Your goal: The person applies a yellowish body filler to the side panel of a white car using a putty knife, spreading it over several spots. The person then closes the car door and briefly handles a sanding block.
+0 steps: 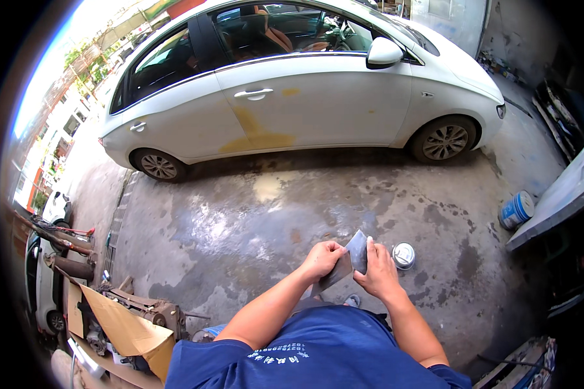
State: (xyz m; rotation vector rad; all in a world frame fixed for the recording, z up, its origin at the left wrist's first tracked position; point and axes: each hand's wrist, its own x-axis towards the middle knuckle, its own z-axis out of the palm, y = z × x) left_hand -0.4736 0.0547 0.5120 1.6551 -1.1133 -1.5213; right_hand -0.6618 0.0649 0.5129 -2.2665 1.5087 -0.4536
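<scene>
In front of my chest, both hands grip a dark grey sheet of sandpaper (335,275). My left hand (322,260) is closed, pinching it between thumb and fingers, and part of it hangs below that hand. My right hand (379,273) is closed around the lighter grey, upright part, its thumb and fingers along the edges. Whether this part is a fold of the sheet or a flat block cannot be made out. Across the floor stands a white car (331,97), its side toward me. Yellowish-brown patches (256,129) mark its doors.
A round metal can (403,255) stands on the wet, stained floor just right of my right hand. Farther right, a blue bucket (516,210) is beside a pale panel (558,188). At lower left are a cardboard box (123,318) and machine parts (169,314). A drain grate (115,227) runs along the left.
</scene>
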